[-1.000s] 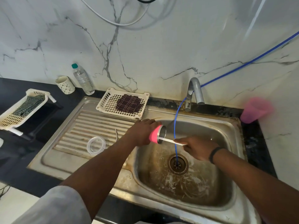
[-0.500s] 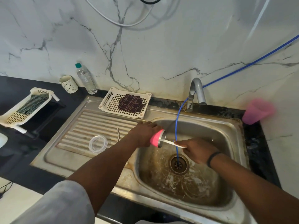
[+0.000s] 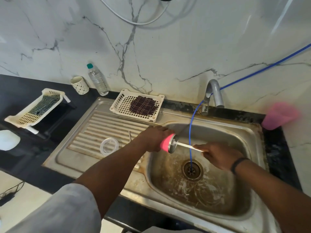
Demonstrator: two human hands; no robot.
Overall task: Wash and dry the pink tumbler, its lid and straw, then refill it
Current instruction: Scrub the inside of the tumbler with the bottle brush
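Currently gripping pink tumbler [image 3: 165,144] sideways over the sink [image 3: 252,132] with left hand [image 3: 154,138]; right hand [image 3: 217,153] pinching straw [image 3: 186,146], lying toward three o'clock, mouth facing it.

Checked cloth [image 3: 142,105] in white basket [image 3: 117,104] behind drainboard, water bottle [image 3: 98,81] beside patterned cup [image 3: 79,85] at wall.

Tumbler + straw held over sink
L hand [image 3: 154,138] grips pink tumbler [image 3: 165,144] on its side, mouth twd R; R hand [image 3: 217,156] pinches white straw [image 3: 186,146] poking out of it, above sink [image 3: 249,132] basin. Clear lid [image 3: 109,146] lies on drainboard.
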